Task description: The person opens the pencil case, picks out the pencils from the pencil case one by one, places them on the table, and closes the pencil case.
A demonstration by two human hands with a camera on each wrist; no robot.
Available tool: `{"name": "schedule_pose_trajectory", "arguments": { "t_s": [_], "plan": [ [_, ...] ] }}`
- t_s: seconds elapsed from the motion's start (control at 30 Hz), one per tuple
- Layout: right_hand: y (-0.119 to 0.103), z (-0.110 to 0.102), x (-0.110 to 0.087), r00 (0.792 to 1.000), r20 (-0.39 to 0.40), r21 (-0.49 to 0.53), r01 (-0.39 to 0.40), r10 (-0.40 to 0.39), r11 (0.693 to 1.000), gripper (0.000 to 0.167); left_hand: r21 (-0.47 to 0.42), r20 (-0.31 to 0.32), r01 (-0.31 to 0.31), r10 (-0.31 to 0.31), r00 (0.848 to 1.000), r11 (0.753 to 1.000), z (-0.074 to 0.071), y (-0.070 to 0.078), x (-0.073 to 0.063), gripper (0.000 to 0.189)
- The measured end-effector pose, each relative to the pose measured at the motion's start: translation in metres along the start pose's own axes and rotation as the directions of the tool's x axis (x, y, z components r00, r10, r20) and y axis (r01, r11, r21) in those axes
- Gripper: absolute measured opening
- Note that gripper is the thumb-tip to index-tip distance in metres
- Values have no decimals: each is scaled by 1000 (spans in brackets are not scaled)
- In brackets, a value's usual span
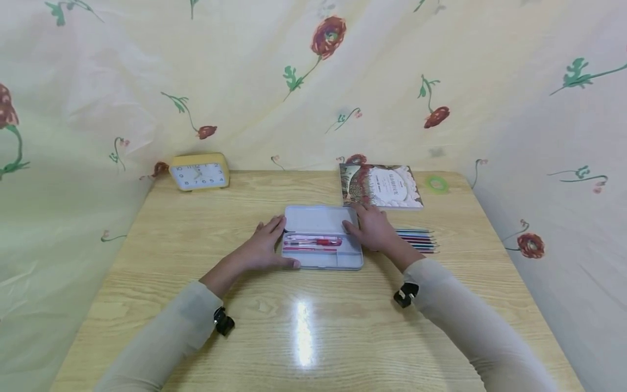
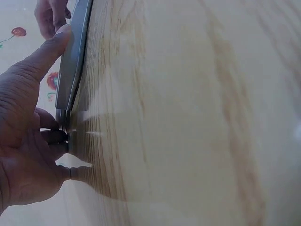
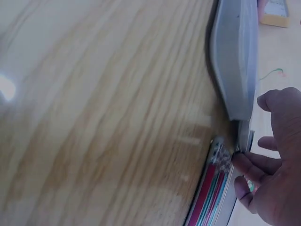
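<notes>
A pale grey pencil case (image 1: 350, 261) lies open on the table, its lid (image 1: 313, 219) folded back away from the person. Inside, a clear pen with a red grip (image 1: 325, 242) and a thin red pencil (image 1: 311, 250) lie in the long compartment. My left hand (image 1: 262, 247) holds the case's left end, thumb at the front corner and fingers by the hinge side. My right hand (image 1: 374, 227) grips the lid's right edge, thumb over its inner face and fingers at the far corner. Several coloured pencils (image 1: 416, 239) lie beside the right wrist.
On the wooden table (image 1: 245, 332), a yellow alarm clock (image 1: 198, 172) stands at the back left. A book with an illustrated cover (image 1: 382, 188) lies behind the right hand, with a green tape roll (image 1: 437, 184) to its right. Flower-patterned sheeting (image 1: 245, 71) hangs around the table.
</notes>
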State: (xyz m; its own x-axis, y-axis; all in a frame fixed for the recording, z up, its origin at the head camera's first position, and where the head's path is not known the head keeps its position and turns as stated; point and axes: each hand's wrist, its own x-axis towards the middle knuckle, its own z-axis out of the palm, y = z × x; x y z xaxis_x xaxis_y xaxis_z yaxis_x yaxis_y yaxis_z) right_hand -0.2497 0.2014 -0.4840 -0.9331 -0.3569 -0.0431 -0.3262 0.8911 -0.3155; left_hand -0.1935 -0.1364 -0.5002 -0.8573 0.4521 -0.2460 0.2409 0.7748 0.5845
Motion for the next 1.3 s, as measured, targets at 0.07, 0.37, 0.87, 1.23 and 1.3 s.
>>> {"name": "schedule_pose_trajectory", "arguments": {
  "t_s": [0.07,0.37,0.87,1.23,1.3],
  "plan": [
    [-2,0,1,1000,-1,27,-19,19,999,70,4,3,4,-4,1000,1000,-1,2,0,142],
    [-5,-7,-3,995,-92,85,35,-27,996,67,-79,-64,42,-47,997,996,1,3,2,159],
    [-26,-14,-25,869,-252,4,440,-425,898,42,-97,-110,58,-68,992,994,8,-4,-2,160],
    [-51,8,-38,906,141,-173,419,-399,891,78,-38,-137,-40,34,990,998,7,8,-5,139],
    [-52,15,-38,911,180,-196,403,-372,894,85,-24,-127,-63,59,990,998,9,15,-7,134]
  ]
}}
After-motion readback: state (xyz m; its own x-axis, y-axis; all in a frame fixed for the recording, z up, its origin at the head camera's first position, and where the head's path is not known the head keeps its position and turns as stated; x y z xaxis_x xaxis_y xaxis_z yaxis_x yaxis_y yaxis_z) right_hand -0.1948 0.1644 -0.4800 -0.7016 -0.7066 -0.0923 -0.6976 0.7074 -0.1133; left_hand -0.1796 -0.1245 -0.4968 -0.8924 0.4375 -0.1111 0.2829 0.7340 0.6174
